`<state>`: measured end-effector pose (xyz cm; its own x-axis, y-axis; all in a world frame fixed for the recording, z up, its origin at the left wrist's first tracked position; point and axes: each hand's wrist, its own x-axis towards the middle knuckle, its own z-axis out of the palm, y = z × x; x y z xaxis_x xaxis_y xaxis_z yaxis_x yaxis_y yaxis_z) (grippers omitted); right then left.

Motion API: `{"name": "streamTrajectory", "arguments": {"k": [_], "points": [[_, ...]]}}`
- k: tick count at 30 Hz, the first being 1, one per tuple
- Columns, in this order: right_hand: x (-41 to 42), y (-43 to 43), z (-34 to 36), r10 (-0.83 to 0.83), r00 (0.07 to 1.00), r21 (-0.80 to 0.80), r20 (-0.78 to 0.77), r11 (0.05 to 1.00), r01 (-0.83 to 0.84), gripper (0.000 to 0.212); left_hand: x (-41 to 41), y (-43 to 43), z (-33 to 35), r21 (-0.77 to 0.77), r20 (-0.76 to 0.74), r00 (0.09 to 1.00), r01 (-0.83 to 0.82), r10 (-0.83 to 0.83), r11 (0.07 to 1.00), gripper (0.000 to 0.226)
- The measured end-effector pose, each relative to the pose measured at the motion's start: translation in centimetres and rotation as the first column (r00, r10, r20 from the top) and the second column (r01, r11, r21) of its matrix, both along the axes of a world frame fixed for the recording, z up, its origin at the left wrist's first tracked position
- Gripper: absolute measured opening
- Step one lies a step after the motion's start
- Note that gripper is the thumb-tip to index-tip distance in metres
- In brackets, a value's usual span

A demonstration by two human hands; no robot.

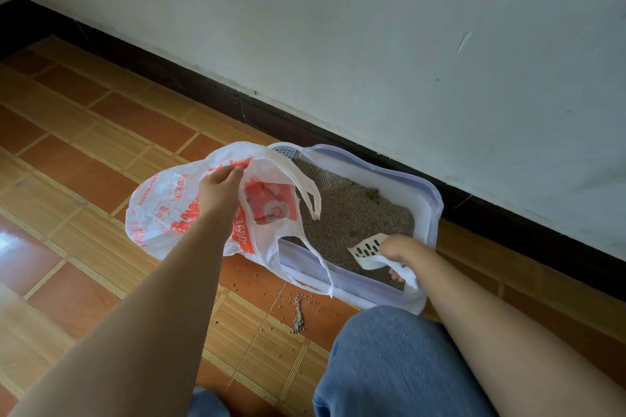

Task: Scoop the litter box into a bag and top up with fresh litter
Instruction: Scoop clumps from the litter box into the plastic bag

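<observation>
Pinching the plastic bag (162, 210) open with left hand (218, 189) fingers (237, 171), gripping the scoop (364, 249) in the right hand (398, 249) over the litter box (423, 193) holding grey-brown litter (352, 210).

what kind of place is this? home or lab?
Most likely a room in a home, at floor level by a wall: litter box beside the dark baseboard, tiled floor with spilled litter. Left hand pinches a plastic bag; right hand grips the scoop.

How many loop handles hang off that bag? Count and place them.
2. One loop handle dangles over the litter, the other droops across the litter box's near wall. The white strip by the right hand is unclear.
</observation>
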<state>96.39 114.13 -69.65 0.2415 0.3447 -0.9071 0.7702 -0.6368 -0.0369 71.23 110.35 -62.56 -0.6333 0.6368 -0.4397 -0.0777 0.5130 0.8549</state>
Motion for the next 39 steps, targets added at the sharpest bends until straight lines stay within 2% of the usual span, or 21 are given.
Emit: {"name": "streamTrajectory", "arguments": {"k": [2,4,8,17,26,29,39], "points": [[-0.3,-0.1,-0.4,-0.004,1.0,0.013,0.0,1.0,0.004,0.045,0.0,0.0,-0.1,-0.007,-0.001,1.0,-0.005,0.005,1.0,0.033],[-0.6,0.0,-0.5,-0.003,1.0,0.05,-0.007,0.999,0.004,0.032,0.0,0.1,-0.1,-0.011,0.003,1.0,-0.007,0.007,1.0,0.032],[-0.6,-0.1,-1.2,-0.136,0.987,0.092,-0.084,0.985,0.144,0.023,-0.1,0.2,-0.2,-0.014,0.006,1.0,-0.016,0.016,1.0,0.033],[-0.8,0.0,-3.6,-0.075,0.976,0.263,-0.205,0.956,0.129,0.039,-0.1,0.4,-0.4,-0.028,0.011,0.999,-0.032,0.033,0.999,0.033],[0.3,-0.9,-4.4,0.003,0.975,0.365,-0.224,0.927,0.081,0.039,0.4,0.6,-0.4,-0.025,0.0,1.0,-0.029,0.029,0.999,0.034],[0.7,-0.8,-4.4,0.036,0.983,0.409,-0.18,0.911,0.042,0.04,0.6,0.7,-0.5,-0.022,0.0,1.0,-0.022,0.022,1.0,0.035],[1.1,-0.3,-4.7,-0.062,0.975,0.427,-0.211,0.892,0.149,0.044,1.6,1.3,-0.5,-0.024,-0.003,1.0,0.021,-0.021,0.999,0.035]]}}
